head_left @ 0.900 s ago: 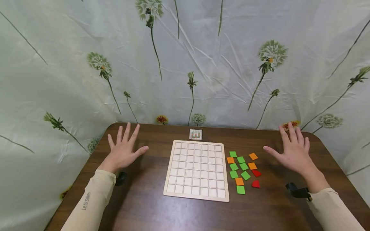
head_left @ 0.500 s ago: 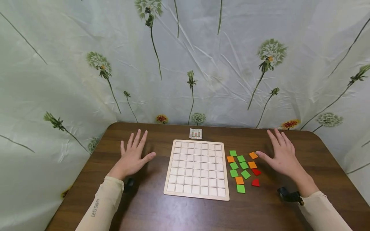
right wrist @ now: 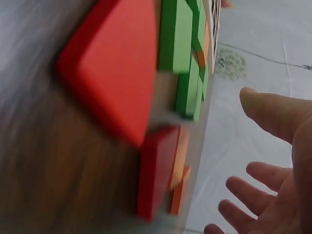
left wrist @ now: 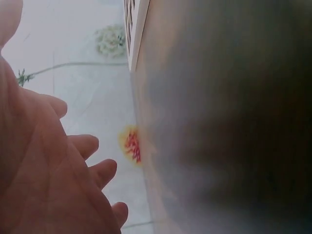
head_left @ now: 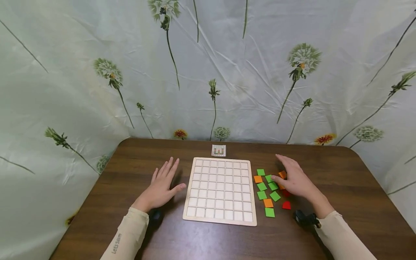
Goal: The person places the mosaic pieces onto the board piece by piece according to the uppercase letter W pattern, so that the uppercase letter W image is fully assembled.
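Observation:
My left hand (head_left: 159, 189) hovers left of a pale wooden grid board (head_left: 219, 222), fingers straight and holding nothing. In the left wrist view its palm (left wrist: 44, 161) faces the board's side. Over the right edge of a group of coloured tiles is my right hand (head_left: 295, 178), thumb apart from the fingers and nothing held. It partly hides some orange tiles (head_left: 282, 174) and a red tile. Green tiles (head_left: 269, 212) lie between it and the board. In the right wrist view a red tile (right wrist: 117, 68) lies close to the camera, apart from the hand.
A small printed pattern card (head_left: 219, 150) lies behind the board. The brown wooden table (head_left: 201, 243) ends at a hanging cloth (head_left: 227, 72) with dandelion prints. A black wrist camera (head_left: 305, 218) sits under the right wrist.
Both hands have moved inward and lower. The left has come closer to the board, and the right has moved left over the tiles. Board and tiles stay in place.

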Demonstrator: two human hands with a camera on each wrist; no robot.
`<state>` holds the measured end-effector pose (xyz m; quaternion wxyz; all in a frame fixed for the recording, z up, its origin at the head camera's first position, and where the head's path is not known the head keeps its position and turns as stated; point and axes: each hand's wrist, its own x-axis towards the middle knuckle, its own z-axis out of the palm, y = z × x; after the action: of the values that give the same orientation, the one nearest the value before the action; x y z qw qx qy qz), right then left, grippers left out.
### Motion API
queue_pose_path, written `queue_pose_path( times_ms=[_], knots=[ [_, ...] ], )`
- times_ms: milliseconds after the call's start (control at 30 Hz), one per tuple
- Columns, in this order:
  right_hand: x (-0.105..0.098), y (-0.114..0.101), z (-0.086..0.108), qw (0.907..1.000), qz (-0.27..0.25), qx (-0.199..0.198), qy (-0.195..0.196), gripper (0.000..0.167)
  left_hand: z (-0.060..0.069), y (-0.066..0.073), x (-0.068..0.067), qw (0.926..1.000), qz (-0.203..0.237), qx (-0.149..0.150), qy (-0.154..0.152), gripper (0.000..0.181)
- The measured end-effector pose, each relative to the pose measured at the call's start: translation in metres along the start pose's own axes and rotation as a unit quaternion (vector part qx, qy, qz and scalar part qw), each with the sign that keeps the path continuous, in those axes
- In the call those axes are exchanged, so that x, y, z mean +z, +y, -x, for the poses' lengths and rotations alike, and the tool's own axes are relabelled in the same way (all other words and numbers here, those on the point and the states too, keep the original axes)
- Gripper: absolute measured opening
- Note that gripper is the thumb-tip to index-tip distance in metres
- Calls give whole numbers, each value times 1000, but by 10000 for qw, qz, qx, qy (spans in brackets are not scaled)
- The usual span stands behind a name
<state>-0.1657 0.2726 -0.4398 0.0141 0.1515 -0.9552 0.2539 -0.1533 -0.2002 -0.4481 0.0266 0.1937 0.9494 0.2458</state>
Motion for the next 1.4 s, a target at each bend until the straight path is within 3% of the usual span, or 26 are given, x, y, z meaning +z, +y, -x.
queue_pose_path(
  times_ms=[200, 533, 967, 1400],
  knots=[
    [9, -5, -7, 9996, -144, -203, -112, 64, 2, 12, 10, 9994, 228, 73, -239, 88],
    [15, -12, -18, 9987, -70, -324, -378, 46, 7, 20, 22, 9961, 387, 53, -790, 93],
    [20, -15, -27, 9985, 102, -348, -412, 39, 11, 24, 23, 9941, 368, 169, -1007, 120],
    [23, -16, -30, 9982, 236, -367, -416, 25, 13, 21, 24, 9928, 440, 321, -1066, 126]
  ],
)
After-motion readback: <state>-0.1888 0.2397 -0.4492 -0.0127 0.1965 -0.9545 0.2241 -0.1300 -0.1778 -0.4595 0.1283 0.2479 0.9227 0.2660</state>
